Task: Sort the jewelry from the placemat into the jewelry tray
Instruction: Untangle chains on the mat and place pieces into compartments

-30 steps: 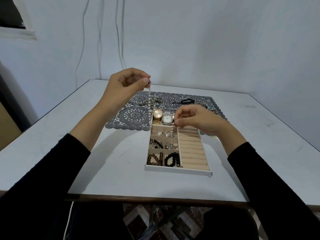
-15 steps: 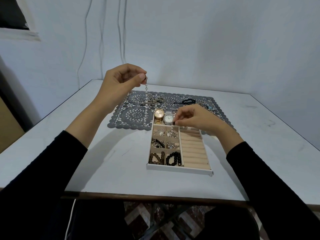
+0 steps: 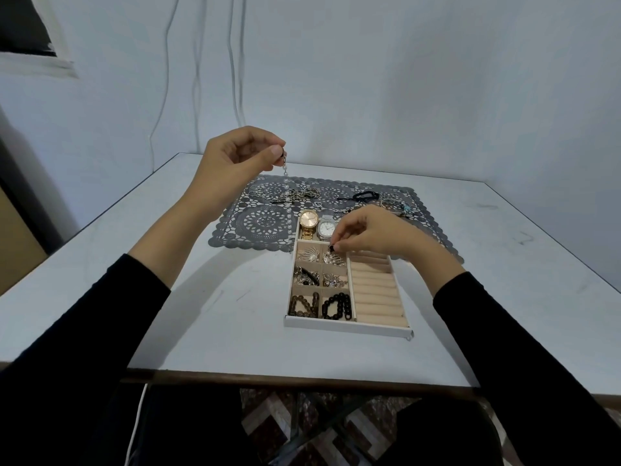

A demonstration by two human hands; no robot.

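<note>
Pearl strand [image 3: 288, 210] hangs straight down from the left hand [image 3: 235, 163], whose fingers [image 3: 274, 151] pinch its metal clasp end high over the near edge of the placemat [image 3: 258, 223]. The bottom beads reach the far left corner of the jewelry tray [image 3: 346, 326]; whether they touch the surface [image 3: 218, 314] I cannot tell. The right hand [image 3: 373, 232] hovers low over the tray's far small compartments, just beside the silver watch [image 3: 326, 227], and its fingers [image 3: 339, 235] pinch a small dark piece [image 3: 332, 247]. I cannot tell whether that piece is joined to the strand. The step in hand looks like settling the strand into the tray. To do it well, carry the left hand sideways until the beads hang over the chosen compartment, then lower slowly so they coil from the bottom up rather than spill over a divider. Every small compartment I can see already holds something, so pick the emptiest and keep the tail out of the silver pieces beneath the right hand, which could snag. Keep the strand away from the tangled chains [image 3: 295, 195] on the placemat, and release the clasp last.
</note>
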